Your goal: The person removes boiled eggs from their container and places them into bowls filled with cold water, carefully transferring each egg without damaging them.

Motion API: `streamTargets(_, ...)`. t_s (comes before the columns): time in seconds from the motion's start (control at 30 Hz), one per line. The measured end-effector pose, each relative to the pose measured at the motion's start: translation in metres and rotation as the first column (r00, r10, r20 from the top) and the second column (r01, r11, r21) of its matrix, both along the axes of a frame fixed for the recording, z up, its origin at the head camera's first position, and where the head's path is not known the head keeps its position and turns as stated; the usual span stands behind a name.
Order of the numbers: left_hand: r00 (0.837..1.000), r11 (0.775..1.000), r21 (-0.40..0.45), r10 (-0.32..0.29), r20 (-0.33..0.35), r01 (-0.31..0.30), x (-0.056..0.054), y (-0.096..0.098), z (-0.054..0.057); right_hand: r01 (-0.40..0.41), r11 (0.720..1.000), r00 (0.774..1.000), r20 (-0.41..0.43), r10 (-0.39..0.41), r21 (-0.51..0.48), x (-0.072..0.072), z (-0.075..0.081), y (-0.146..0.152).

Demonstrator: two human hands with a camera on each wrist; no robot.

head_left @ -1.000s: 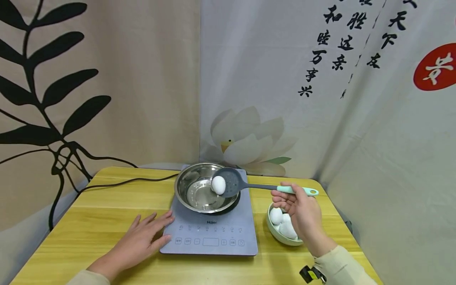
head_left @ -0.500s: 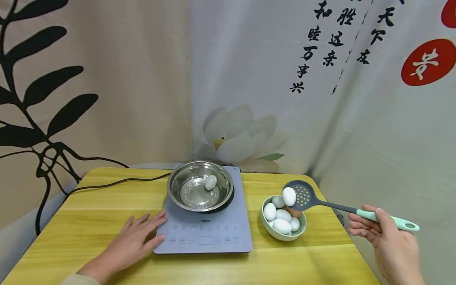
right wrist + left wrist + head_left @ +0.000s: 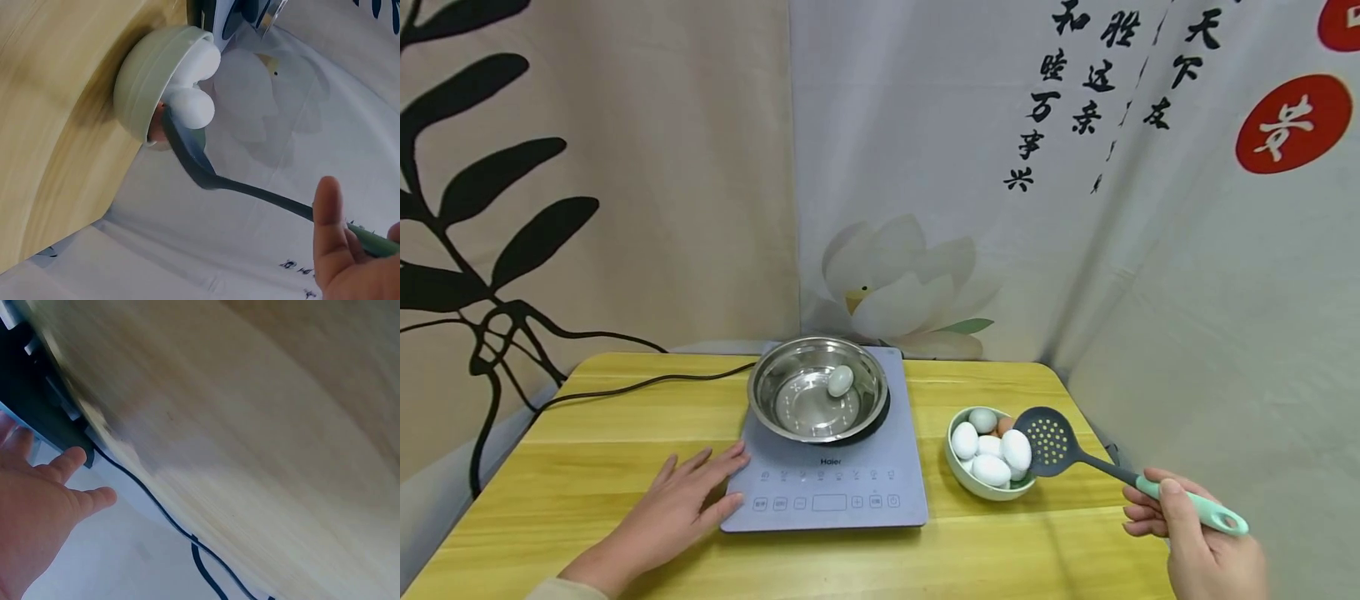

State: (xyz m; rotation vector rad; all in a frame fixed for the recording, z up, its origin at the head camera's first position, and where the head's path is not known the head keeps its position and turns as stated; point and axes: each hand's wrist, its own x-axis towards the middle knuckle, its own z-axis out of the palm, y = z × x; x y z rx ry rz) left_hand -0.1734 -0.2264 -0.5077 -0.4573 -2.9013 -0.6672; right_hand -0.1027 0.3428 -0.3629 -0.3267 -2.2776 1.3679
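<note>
My right hand grips the mint-green handle of a dark grey slotted spoon. The spoon's perforated head tilts at the right rim of a pale green bowl heaped with white eggs and a brown one. A white egg lies against the head's left edge, on top of the heap; the right wrist view shows this egg beside the spoon. My left hand is spread with its fingertips at the left edge of an induction cooker. One egg sits in the steel pot on the cooker.
A black cord runs left from behind the pot across the wooden table. Printed curtains hang behind the table and along its right side. In the left wrist view, the cord crosses the table's edge.
The right hand has carried the slotted spoon from the pot to the bowl on the right. Its egg now lies on the heap there. An egg shows in the pot. The left hand stays put.
</note>
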Motion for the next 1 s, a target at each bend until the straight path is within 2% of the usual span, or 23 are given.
streamTargets(0.13,1.0,1.0,0.002,0.003,-0.007,-0.003,0.0,0.0,0.001,0.046,0.993,0.998,0.033,-0.05,0.109,0.003,-0.001,-0.013)
streamTargets(0.43,1.0,1.0,-0.004,0.005,-0.027,-0.005,0.003,0.0,0.002,0.094,0.988,0.996,-0.01,-0.093,0.12,0.006,0.002,-0.023)
streamTargets(0.6,1.0,1.0,-0.006,0.008,-0.014,-0.008,0.004,0.0,0.004,0.107,0.991,0.991,-0.089,-0.099,0.085,0.004,0.006,-0.026)
streamTargets(0.73,1.0,1.0,-0.007,0.012,-0.003,-0.012,0.005,0.0,0.005,0.083,0.996,0.985,-0.156,-0.076,0.039,0.002,0.013,-0.03)
streamTargets(0.83,1.0,1.0,-0.008,0.015,-0.006,-0.015,0.004,0.0,0.005,0.025,1.0,0.981,-0.193,-0.024,0.003,0.001,0.02,-0.035)
streamTargets(0.93,1.0,1.0,-0.004,0.015,-0.006,-0.015,0.004,0.001,0.004,-0.032,0.999,0.977,-0.209,0.04,0.042,0.002,0.026,-0.045)
streamTargets(1.0,1.0,1.0,-0.001,0.014,-0.004,-0.014,0.003,0.001,0.003,-0.061,0.991,0.974,-0.208,0.085,0.116,0.001,0.028,-0.052)
